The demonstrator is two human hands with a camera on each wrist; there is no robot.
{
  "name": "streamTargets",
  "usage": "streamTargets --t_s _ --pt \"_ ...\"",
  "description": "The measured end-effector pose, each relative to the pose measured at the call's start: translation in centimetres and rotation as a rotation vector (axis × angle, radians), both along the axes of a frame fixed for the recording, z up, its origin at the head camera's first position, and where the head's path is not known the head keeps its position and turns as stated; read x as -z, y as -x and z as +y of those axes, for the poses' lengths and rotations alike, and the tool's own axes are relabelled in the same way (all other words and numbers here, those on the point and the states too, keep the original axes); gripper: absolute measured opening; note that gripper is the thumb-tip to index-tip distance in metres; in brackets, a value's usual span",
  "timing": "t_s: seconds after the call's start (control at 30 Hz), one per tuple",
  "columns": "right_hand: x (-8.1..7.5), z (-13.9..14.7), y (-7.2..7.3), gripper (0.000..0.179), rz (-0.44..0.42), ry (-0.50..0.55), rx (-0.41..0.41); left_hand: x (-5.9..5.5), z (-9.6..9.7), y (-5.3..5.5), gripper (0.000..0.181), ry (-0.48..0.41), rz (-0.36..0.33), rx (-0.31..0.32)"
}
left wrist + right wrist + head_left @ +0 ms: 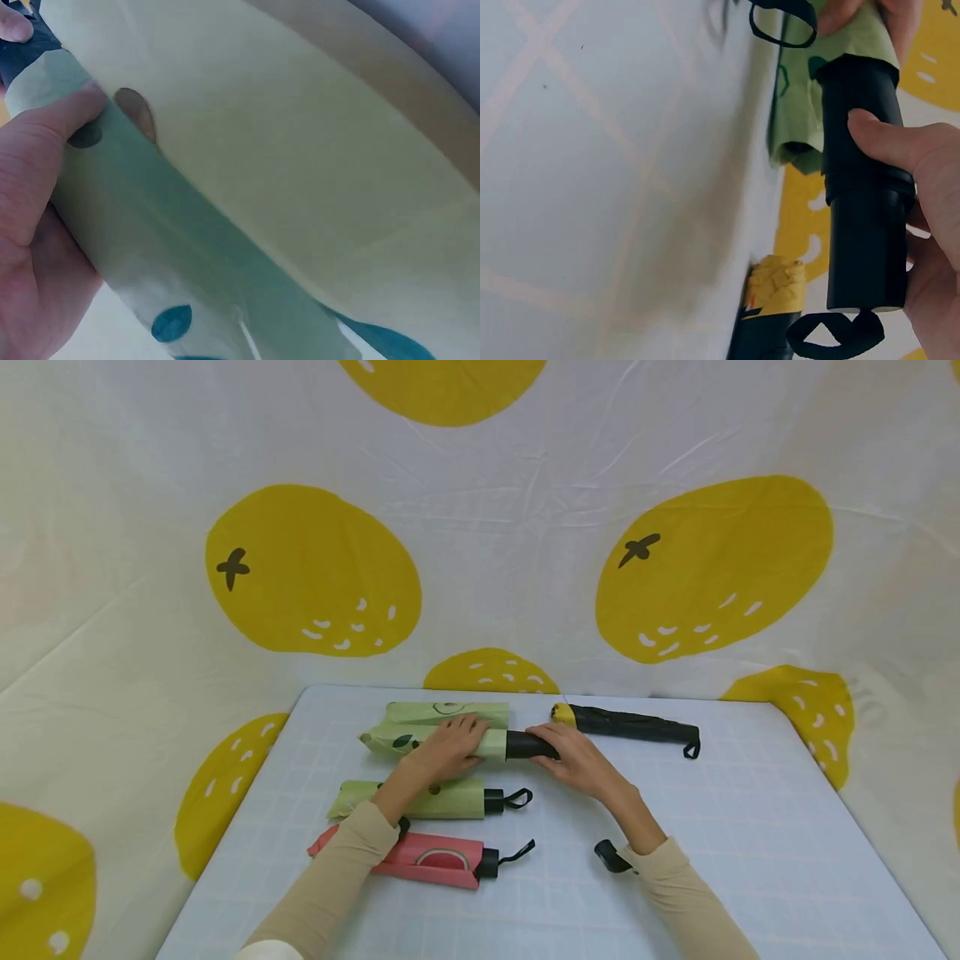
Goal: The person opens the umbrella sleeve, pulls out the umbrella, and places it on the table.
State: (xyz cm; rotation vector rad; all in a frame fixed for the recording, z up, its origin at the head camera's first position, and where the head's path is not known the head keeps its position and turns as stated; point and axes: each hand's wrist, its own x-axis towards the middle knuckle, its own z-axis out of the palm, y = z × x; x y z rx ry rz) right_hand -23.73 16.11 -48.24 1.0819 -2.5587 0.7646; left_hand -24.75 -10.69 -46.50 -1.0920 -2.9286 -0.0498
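Observation:
Both hands hold a folded pale green umbrella (492, 746) crosswise over the far part of the table. The left hand (448, 749) grips its fabric-covered body, thumb lying along the cloth in the left wrist view. At the other end, the right hand (576, 762) holds the black handle (866, 232), its thumb pressed on the upper section. A wrist loop (836, 335) dangles from the handle's end. Right behind the held umbrella lies another green piece with a printed face (450, 710), partly covered by it and the left hand.
Nearer on the white table (570, 910) lie a green umbrella (459, 802) with a black loop and a pink umbrella (442, 856) with a rainbow print, both partly behind the left arm. A black umbrella with a yellow end (630, 724) lies at the back right. A patterned curtain (510, 527) hangs behind.

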Motion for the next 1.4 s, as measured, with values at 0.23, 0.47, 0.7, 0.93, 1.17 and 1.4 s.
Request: streamTargets --t_s 0.23,0.47,0.7,0.93,1.17,1.4 --pt "-0.1 -0.1 0.2 0.049 0.007 -0.031 0.008 0.0 0.0 0.0 0.047 -0.034 -0.054 -0.016" --pt "0.1 -0.9 0.1 0.052 0.047 -0.069 0.016 -0.2 0.8 -0.2 0.042 -0.026 -0.065 -0.029" --pt "0.7 -0.8 0.1 0.050 0.151 -0.026 -0.001 -0.3 0.4 -0.1 0.045 -0.073 -0.071 -0.013" --pt "0.8 -0.1 -0.1 0.050 0.103 -0.022 0.008 -0.4 -0.1 -0.1 0.049 -0.066 -0.123 -0.018" --pt "0.7 -0.5 -0.1 0.054 0.141 -0.051 0.006 -0.7 0.5 -0.2 0.042 -0.092 -0.116 0.001" --pt "0.9 -0.5 -0.1 0.055 0.134 -0.066 0.008 -0.6 0.9 -0.3 0.043 -0.088 -0.105 0.012"
